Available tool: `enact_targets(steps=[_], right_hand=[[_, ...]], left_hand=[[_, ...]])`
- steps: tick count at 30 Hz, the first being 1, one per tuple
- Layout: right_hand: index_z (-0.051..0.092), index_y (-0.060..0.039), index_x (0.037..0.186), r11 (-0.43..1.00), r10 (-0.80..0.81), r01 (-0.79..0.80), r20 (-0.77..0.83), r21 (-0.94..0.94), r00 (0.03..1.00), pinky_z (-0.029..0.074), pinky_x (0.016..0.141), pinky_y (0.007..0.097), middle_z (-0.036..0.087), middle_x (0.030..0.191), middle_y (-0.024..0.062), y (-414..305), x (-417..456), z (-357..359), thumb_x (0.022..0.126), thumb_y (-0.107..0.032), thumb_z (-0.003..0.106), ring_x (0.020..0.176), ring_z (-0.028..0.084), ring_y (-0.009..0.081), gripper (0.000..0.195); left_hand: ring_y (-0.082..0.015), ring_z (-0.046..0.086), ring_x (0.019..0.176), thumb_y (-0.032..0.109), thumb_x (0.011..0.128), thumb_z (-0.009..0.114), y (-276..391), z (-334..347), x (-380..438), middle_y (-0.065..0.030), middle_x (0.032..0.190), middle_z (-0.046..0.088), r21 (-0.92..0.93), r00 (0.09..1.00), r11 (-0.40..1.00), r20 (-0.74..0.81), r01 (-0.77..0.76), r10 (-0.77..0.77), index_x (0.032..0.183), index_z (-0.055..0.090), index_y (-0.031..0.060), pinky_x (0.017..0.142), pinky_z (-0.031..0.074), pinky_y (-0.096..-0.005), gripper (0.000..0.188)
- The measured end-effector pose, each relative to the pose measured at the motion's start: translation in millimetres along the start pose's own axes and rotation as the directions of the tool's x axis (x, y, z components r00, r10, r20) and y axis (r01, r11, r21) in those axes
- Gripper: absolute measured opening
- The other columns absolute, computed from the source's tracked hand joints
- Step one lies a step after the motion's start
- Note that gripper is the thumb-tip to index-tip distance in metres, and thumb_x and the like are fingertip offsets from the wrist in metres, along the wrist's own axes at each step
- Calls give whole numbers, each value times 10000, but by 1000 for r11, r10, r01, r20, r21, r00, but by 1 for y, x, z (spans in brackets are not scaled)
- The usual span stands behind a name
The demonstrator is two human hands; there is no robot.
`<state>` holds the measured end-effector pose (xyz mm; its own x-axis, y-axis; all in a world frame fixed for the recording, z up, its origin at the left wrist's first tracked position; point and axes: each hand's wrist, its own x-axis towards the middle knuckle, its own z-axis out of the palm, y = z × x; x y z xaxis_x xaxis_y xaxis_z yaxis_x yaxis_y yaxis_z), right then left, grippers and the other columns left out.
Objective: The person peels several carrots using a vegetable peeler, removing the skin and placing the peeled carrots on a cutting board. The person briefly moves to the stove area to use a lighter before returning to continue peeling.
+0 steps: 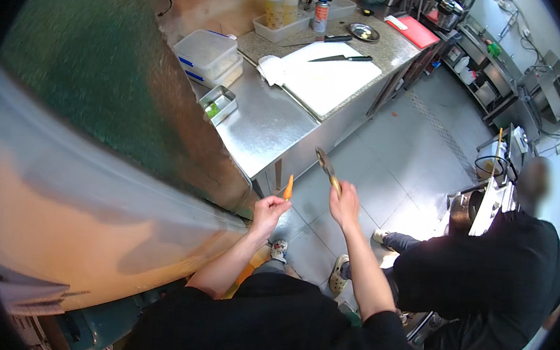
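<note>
A small orange carrot [289,187] points upward from my left hand [267,214], pinched at its lower end between thumb and fingers. My right hand [344,205] grips a metal kitchen tool [327,166] by its yellowish handle; its dark head is too small to identify surely. The tool is to the right of the carrot, apart from it. Both hands are in the air above the tiled floor [375,153], just short of the steel counter [268,129].
A white cutting board [336,81] carries a black-handled knife [341,58]. Lidded plastic containers [206,53] and a small steel pan [220,102] sit left on the counter. A rough green-brown wall edge [166,112] rises close on my left. Another person [475,269] in black stands close on my right.
</note>
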<state>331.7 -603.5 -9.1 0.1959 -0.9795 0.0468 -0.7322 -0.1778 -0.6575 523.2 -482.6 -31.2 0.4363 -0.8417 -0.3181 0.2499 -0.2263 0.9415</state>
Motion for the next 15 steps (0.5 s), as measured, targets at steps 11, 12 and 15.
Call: enact_targets(steps=[11, 12, 15], right_hand=[[596, -27, 1146, 968, -204, 228, 201, -104, 958, 512, 855, 475, 602, 1081, 218, -70, 203, 101, 914, -288, 619, 1007, 612, 396, 350], [589, -23, 1172, 950, -287, 301, 150, -84, 946, 510, 863, 471, 600, 1080, 223, -71, 209, 100, 909, -288, 629, 1012, 607, 397, 376], [606, -20, 1189, 839, -520, 500, 50, 215, 852, 507, 829, 469, 622, 1008, 210, -50, 217, 65, 902, -240, 615, 949, 615, 381, 362]], left_hand=[[-73, 493, 640, 204, 864, 757, 44, 12, 186, 16, 718, 615, -33, 906, 999, -423, 14, -26, 806, 706, -3, 586, 406, -249, 221], [-73, 495, 644, 263, 880, 741, 41, 2, 201, 9, 684, 610, 17, 930, 999, -366, 33, -24, 810, 712, -32, 578, 417, -258, 305], [-382, 673, 692, 525, 858, 637, 83, 3, 206, -252, 704, 658, 809, 878, 574, -360, 126, 316, 789, 708, -41, 654, 500, -460, 574]])
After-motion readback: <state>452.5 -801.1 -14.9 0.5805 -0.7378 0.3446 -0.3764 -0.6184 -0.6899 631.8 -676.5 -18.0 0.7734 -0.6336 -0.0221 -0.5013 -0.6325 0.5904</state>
